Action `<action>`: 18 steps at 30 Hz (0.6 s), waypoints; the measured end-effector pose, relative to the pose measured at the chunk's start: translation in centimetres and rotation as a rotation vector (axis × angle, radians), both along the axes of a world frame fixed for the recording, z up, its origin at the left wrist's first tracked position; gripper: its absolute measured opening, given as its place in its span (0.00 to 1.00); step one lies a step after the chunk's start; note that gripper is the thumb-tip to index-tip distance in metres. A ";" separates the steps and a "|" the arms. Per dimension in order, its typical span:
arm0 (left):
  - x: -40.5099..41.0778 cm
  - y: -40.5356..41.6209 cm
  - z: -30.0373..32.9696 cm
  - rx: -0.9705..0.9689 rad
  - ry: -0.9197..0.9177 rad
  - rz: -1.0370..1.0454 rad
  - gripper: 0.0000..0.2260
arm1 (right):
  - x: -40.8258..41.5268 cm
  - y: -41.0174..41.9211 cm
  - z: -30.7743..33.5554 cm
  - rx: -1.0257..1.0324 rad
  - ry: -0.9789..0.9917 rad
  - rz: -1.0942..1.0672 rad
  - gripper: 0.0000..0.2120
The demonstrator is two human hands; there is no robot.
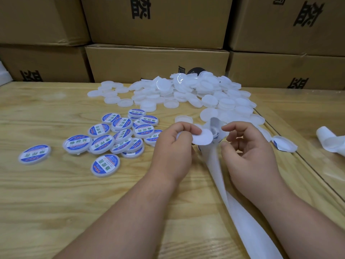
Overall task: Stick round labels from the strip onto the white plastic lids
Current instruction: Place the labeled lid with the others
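Brown boxes [156, 21] stand behind the wooden counter [56, 184]. A pile of plain lids [186, 92] lies at the far side, labelled lids [119, 135] at the left. The strip [240, 217] runs under the right hand [246, 154], whose fingers are loosely curled. The left hand [175, 146] pinches a round label [202, 138].

Head camera looks down, close over table [56, 184].

left hand [172, 144]: bare | right hand [248, 146]: bare | forearms: sleeveless
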State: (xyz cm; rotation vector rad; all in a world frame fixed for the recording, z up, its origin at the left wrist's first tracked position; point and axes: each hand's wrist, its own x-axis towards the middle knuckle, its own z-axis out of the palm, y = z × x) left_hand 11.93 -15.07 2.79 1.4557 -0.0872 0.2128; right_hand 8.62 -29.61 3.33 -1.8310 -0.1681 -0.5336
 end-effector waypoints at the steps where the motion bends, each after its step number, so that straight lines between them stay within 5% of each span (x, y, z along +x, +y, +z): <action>1: 0.0 0.0 -0.1 0.001 -0.004 -0.022 0.13 | -0.1 0.1 0.0 -0.023 -0.017 0.008 0.20; 12: -0.4 0.1 0.3 -0.030 -0.021 -0.164 0.10 | -0.3 0.3 0.1 -0.124 -0.055 -0.039 0.11; 18: -0.7 0.7 0.6 -0.070 0.003 -0.168 0.14 | -0.1 0.1 0.2 0.122 0.055 0.029 0.11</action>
